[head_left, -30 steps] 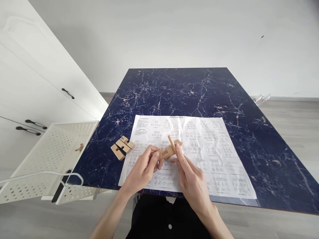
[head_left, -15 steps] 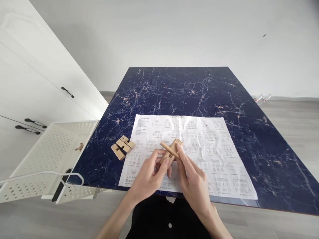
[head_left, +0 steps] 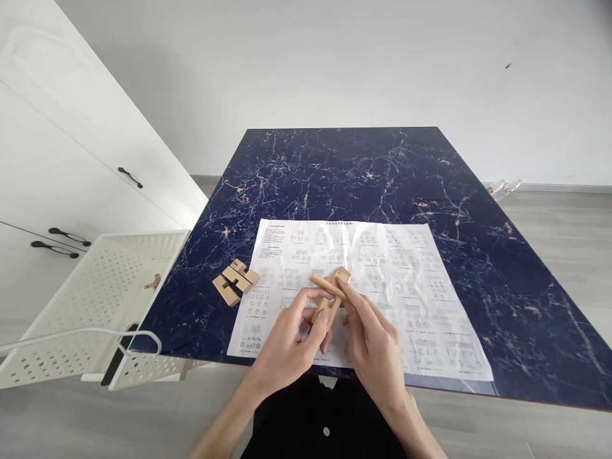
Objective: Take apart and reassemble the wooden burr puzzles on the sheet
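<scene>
My left hand (head_left: 296, 335) is closed around a notched wooden puzzle block (head_left: 341, 274), which has dark marks on its far end. Crossing over that block is a slimmer wooden puzzle stick (head_left: 321, 282), with its near end pinched in the fingers of my right hand (head_left: 375, 338). The right index fingertip also presses by the marked end of the block. Where the two pieces meet is partly hidden by my fingers. To the left, several notched wooden puzzle pieces (head_left: 232, 280) lie grouped together, one marked with a 3.
A creased printed sheet (head_left: 415, 299) with small diagrams lies under my hands on the dark blue marbled table (head_left: 335, 172). Left of the table stand a white perforated basket (head_left: 62, 319), with a small wooden piece (head_left: 153, 282) in it, a white cable (head_left: 95, 330) and white cabinets (head_left: 95, 127).
The wooden stick has shifted slightly right across the block. My right hand has moved a little right, and my left grip on the block has shifted slightly. The grouped pieces stay put.
</scene>
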The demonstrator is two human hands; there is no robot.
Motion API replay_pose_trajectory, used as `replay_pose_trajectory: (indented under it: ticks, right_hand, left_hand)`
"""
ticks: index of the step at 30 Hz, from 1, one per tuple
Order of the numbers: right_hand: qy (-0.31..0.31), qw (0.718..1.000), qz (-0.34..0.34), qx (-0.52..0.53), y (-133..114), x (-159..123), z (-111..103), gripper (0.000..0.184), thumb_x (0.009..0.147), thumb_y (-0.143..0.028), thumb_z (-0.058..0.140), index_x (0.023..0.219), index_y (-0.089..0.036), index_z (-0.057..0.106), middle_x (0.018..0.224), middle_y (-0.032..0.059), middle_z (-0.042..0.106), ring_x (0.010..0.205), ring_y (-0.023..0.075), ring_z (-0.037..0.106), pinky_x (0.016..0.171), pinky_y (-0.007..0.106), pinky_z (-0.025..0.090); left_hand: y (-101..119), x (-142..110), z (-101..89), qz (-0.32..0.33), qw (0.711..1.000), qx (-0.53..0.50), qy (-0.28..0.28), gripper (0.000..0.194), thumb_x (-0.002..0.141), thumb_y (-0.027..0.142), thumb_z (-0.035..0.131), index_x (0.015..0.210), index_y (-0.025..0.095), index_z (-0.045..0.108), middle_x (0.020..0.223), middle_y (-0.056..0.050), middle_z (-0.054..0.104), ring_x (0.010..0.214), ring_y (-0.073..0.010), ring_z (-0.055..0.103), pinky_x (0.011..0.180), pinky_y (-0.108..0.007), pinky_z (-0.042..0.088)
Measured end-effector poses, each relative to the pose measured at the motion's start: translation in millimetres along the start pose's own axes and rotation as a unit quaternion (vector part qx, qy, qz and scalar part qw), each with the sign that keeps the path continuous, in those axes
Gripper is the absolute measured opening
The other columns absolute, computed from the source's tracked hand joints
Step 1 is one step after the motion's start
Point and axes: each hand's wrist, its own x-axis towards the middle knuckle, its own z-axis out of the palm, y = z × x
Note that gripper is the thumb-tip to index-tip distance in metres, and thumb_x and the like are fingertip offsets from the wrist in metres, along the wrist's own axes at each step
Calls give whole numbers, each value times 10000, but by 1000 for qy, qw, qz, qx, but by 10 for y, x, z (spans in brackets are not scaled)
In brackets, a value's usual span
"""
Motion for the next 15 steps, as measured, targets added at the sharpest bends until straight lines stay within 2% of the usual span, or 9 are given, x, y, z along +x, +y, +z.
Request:
replay_pose_trajectory:
  ticks: [3, 6, 8, 10, 11, 13, 15]
  right_hand:
    - [-7, 1000, 9, 20, -1, 1, 1, 570, 1148, -141, 459, 1682, -343, 470, 1521, 107, 688, 1393, 310, 683, 903, 418, 716]
    - [-9, 998, 31, 48, -20, 16, -12, 517, 1156, -190, 470, 1648, -341, 519, 1524, 100, 690, 1323, 302, 724, 883, 412, 703]
    - [-8, 995, 59, 79, -46, 36, -40, 455, 1164, -253, 475, 1600, -330, 577, 1499, 102, 709, 1141, 284, 791, 820, 411, 695]
    - [-16, 987, 101, 124, -83, 57, -86, 405, 1168, -329, 483, 1544, -320, 631, 1442, 111, 742, 897, 248, 802, 710, 397, 671]
    - [-24, 980, 124, 152, -105, 67, -111, 389, 1165, -365, 495, 1518, -318, 652, 1399, 113, 762, 825, 234, 786, 681, 392, 656]
    - [-47, 960, 163, 223, -157, 80, -154, 362, 1148, -419, 548, 1469, -319, 681, 1293, 108, 796, 819, 234, 775, 698, 391, 640]
    - [-77, 926, 186, 318, -219, 86, -174, 344, 1127, -442, 601, 1436, -314, 681, 1188, 101, 808, 878, 249, 781, 718, 384, 626]
  left_hand:
    - [14, -5, 15, 1, 1000, -5, 8, 337, 1150, 513, 486, 1327, 234, 550, 687, 62, 577, 643, -145, 554, 634, -278, 444]
    - [-11, -27, 36, 9, 1000, -16, 10, 366, 1142, 540, 499, 1337, 232, 541, 715, 53, 587, 657, -152, 566, 646, -288, 458]
    - [-69, -44, 45, 18, 999, -27, 20, 403, 1141, 575, 475, 1349, 234, 530, 741, 41, 605, 677, -161, 578, 678, -303, 485]
    - [-142, -50, 40, 33, 997, -29, 69, 428, 1150, 606, 411, 1324, 236, 539, 772, 25, 607, 712, -171, 583, 723, -322, 511]
    - [-174, -47, 32, 43, 993, -23, 105, 431, 1153, 608, 393, 1316, 240, 546, 809, 12, 613, 746, -177, 594, 757, -331, 524]
    - [-210, -32, 3, 62, 985, -6, 160, 408, 1148, 589, 439, 1355, 256, 552, 962, -28, 651, 885, -198, 640, 859, -352, 550]
    - [-198, -12, -36, 82, 985, 4, 150, 403, 1127, 572, 518, 1392, 274, 576, 1150, -70, 671, 1063, -233, 667, 957, -375, 557]
